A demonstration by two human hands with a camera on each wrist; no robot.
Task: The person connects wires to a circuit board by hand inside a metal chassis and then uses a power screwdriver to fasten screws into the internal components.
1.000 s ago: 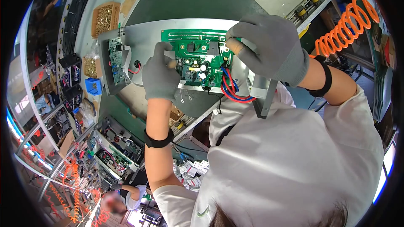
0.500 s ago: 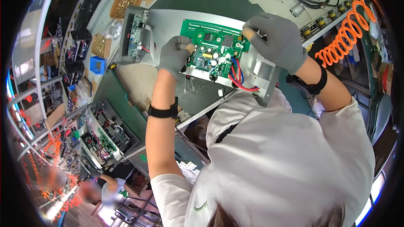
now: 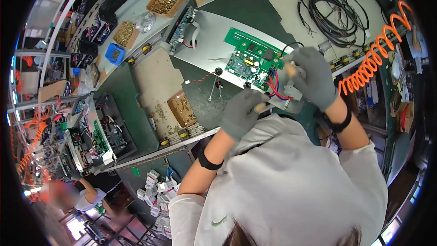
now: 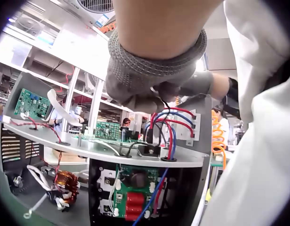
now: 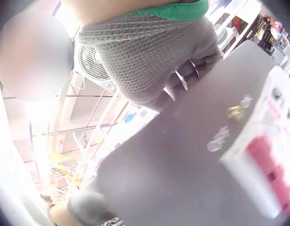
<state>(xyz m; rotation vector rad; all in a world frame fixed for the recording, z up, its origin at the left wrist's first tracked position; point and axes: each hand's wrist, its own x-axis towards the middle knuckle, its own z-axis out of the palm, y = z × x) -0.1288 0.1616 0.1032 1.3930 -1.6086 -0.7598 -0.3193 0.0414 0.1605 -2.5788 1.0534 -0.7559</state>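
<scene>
A green circuit board (image 3: 250, 59) lies on a metal chassis plate (image 3: 205, 25), with red and blue wires (image 3: 275, 86) at its near right corner. My gloved left hand (image 3: 241, 113) is at the plate's near edge, fingers curled in; whether anything is between them cannot be made out. Above the chassis' right end, my gloved right hand (image 3: 313, 78) has bent fingers round a thin black cable (image 3: 291, 44), which loops up from the board. The left wrist view shows a copper coil (image 4: 67, 183) and red components (image 4: 134, 206) under the plate.
Beyond the chassis lies a black cable bundle (image 3: 334, 16). An orange coiled hose (image 3: 375, 54) hangs at the right. Brass parts fill a box (image 3: 167, 1) at the back, near a blue bin (image 3: 114, 53). Another open unit (image 3: 100, 130) stands at the left.
My left hand has left the board's left side for the near edge, right of before. My right hand has drawn back a little toward my body. The view has shifted, showing the cable bundle.
</scene>
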